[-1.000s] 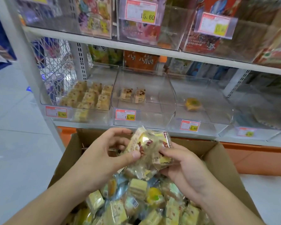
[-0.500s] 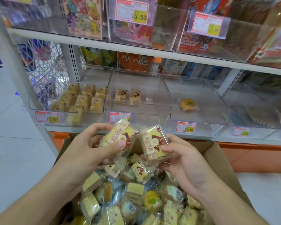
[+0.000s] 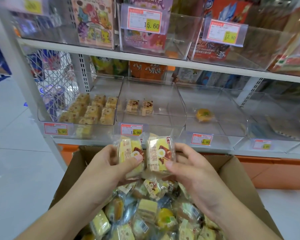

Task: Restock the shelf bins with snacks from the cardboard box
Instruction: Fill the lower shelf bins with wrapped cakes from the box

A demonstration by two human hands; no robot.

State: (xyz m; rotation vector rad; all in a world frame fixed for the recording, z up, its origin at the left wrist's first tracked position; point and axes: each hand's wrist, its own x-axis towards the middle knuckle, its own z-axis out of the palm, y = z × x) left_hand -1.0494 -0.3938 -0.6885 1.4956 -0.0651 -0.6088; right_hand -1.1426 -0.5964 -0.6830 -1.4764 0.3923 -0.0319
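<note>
Your left hand (image 3: 111, 163) grips one wrapped cake (image 3: 131, 153); your right hand (image 3: 189, 165) grips its twin (image 3: 158, 155) alongside, above the cardboard box (image 3: 241, 179).

Both bare forearms reach in from the near edge and converge toward the middle, the wrists roughly level and held slightly apart. The left hand (image 3: 111, 163) is turned palm inward, its thumb laid across the front of a wrapped cake (image 3: 131, 153) and its fingers curled behind it. The right hand (image 3: 190, 170) mirrors it, thumb pressed on the near face of a second wrapped cake (image 3: 158, 153) and fingers wrapped round its far right edge, so the two hands sit side by side.
</note>
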